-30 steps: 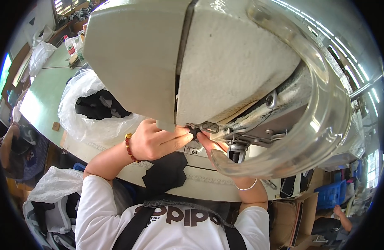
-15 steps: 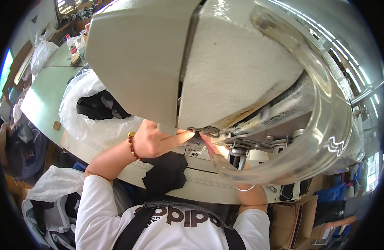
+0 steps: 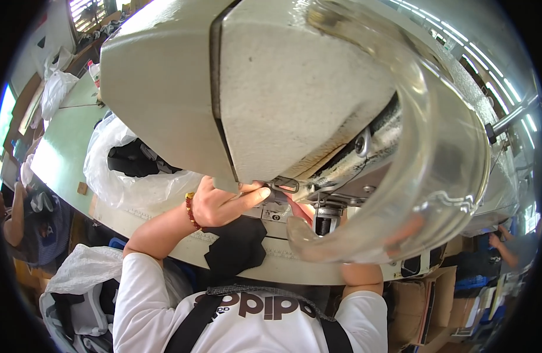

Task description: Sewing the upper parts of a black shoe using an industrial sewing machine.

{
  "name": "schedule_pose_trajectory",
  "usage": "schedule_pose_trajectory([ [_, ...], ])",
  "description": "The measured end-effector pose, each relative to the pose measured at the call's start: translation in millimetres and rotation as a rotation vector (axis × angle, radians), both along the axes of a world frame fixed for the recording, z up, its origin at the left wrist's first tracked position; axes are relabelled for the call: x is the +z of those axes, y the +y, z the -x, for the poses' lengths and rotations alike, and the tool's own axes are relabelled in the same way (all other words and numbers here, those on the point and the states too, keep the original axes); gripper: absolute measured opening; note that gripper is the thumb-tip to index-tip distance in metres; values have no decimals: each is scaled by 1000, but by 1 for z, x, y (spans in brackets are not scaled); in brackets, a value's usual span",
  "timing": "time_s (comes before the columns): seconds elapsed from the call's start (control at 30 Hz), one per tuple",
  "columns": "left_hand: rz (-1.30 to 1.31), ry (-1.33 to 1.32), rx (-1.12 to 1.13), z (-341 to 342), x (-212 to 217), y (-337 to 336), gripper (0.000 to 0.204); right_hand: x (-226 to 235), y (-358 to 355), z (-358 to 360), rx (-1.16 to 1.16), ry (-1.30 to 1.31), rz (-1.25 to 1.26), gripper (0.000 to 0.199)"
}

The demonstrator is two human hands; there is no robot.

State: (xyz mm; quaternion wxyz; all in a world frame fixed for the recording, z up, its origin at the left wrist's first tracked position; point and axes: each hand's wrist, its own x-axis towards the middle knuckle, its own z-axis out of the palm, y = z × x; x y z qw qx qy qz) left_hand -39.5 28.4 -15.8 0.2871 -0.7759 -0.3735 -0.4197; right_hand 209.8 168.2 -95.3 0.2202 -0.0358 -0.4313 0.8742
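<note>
A large cream sewing machine head [image 3: 306, 88] fills the upper middle and hides much of the work under it. Beside its lower corner is my left hand [image 3: 221, 203], a red beaded bracelet on its wrist, its thumb and fingers pressed together. Whatever they pinch is hidden; a small dark patch shows near the fingertips. Of my right hand [image 3: 300, 210], only a strip shows beyond the needle area, the rest covered by the machine and a curved clear plastic guard [image 3: 424, 194]. A black fabric piece [image 3: 235, 244] lies on the machine bed below my left hand, draping toward the near edge.
Left of the machine, a white plastic bag [image 3: 106, 167] holds dark pieces on the pale green table [image 3: 59, 153]. Another bag [image 3: 85, 267] of grey and black parts stands at lower left. Cardboard boxes [image 3: 409, 309] are at lower right. Other people sit at both sides.
The view has shifted, so the machine head appears further left. My left thumb reaches out straighter past the machine's corner. My right wrist's bangle has gone out of sight behind the guard.
</note>
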Motion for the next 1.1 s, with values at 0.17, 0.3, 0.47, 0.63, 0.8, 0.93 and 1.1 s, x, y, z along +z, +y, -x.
schedule_pose_trajectory([
  [0.17,42,58,36,2,6,-5,34,-15,6,-2,135,131,127,42],
  [0.3,32,88,67,3,8,-3,32,-22,11,-4,234,246,239,44],
  [0.47,35,39,5,2,11,-1,25,-6,6,-6,236,235,155,47],
  [0.63,71,39,21,1,15,-1,23,23,4,-3,-120,67,-796,53],
  [0.8,118,-33,-24,0,13,2,24,22,12,-4,-220,61,-1209,55],
  [0.93,23,-20,20,-3,10,4,23,3,22,-5,91,265,-552,53],
  [1.1,24,20,61,-3,14,4,24,-8,23,-2,168,219,-161,49],
])
